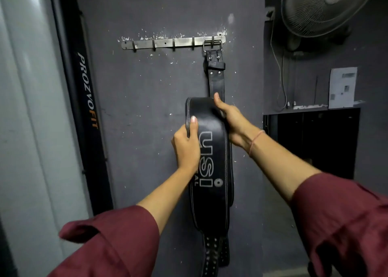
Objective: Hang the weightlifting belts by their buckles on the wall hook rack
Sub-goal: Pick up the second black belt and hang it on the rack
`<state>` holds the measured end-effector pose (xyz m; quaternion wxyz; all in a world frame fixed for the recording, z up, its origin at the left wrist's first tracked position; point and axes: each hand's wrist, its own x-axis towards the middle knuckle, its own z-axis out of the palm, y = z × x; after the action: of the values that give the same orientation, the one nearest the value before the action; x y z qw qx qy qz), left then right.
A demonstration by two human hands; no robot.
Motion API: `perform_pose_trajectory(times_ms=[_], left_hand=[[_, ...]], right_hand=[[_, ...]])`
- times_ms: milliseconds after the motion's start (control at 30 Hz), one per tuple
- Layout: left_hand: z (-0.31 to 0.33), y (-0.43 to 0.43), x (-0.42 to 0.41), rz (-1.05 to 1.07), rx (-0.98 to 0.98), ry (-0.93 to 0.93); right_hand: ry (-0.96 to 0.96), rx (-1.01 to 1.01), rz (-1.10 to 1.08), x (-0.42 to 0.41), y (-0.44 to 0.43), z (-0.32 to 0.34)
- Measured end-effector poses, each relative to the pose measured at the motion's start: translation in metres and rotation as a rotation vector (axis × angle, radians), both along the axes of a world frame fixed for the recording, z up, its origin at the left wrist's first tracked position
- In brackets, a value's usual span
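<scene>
A black leather weightlifting belt (211, 150) with white "USI" lettering hangs down the dark wall. Its metal buckle (212, 43) is hooked over the rightmost hook of the steel hook rack (168, 42). The belt's narrow strap (216, 77) runs down from the buckle to the wide back pad. My left hand (185, 146) grips the pad's left edge, thumb on its face. On the opposite side, my right hand (230, 119) clasps the upper right edge. A punched strap end (212, 253) dangles at the bottom; a second punched end shows beside it.
The rack's other hooks (154, 45) to the left are bare. A black padded post marked "PROZVOFIT" (88, 91) leans at the left. A wall fan (321, 7) with a cable is at the upper right, above a dark recess (315, 142).
</scene>
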<state>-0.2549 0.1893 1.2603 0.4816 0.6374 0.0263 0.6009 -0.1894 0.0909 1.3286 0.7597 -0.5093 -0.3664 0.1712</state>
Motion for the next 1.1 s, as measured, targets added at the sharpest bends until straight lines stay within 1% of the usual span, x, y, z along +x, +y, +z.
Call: perform_pose_trajectory(times_ms=[100,167,233,300,333,433,533,633,700,800,867,933,1033,1100], left_hand=[[-0.017,0.005,0.000,-0.054,0.004,0.090],[-0.019,0.019,0.005,-0.131,-0.015,0.243],[-0.009,0.032,0.010,-0.258,-0.134,0.407],[0.008,0.039,0.012,-0.489,-0.273,0.457],[0.017,0.043,0.012,-0.571,-0.307,0.467],[0.047,0.054,0.013,-0.702,-0.362,0.490],[0.058,0.061,0.026,-0.634,-0.485,0.458],[0.044,0.049,0.034,-0.449,-0.485,0.466],[0.031,0.038,0.034,-0.368,-0.415,0.442],[0.011,0.013,0.022,-0.430,-0.263,0.345],[-0.003,0.001,0.012,-0.417,-0.107,0.309],[-0.017,-0.003,0.002,-0.373,0.049,0.299],[-0.031,-0.003,-0.007,-0.230,0.160,0.326],[-0.026,-0.004,-0.012,-0.139,0.121,0.389]], right_hand=[[0.043,0.013,-0.172,0.013,0.008,0.008],[-0.009,0.012,-0.239,0.016,0.012,-0.002],[-0.062,0.046,-0.266,0.013,0.013,-0.011],[-0.122,0.062,-0.261,0.011,0.012,-0.021],[-0.164,0.056,-0.239,0.008,0.010,-0.027],[-0.256,0.027,-0.110,0.003,0.004,-0.048],[-0.272,0.005,-0.042,0.004,-0.003,-0.072],[-0.220,-0.008,0.030,0.006,-0.006,-0.089],[-0.130,-0.021,0.062,0.007,-0.008,-0.087],[0.061,-0.111,0.197,0.020,-0.001,-0.066],[0.164,-0.112,0.225,0.028,0.009,-0.047],[0.233,-0.065,0.199,0.032,0.020,-0.030],[0.214,0.048,0.119,0.029,0.026,-0.014],[0.142,0.070,0.055,0.024,0.027,-0.015]])
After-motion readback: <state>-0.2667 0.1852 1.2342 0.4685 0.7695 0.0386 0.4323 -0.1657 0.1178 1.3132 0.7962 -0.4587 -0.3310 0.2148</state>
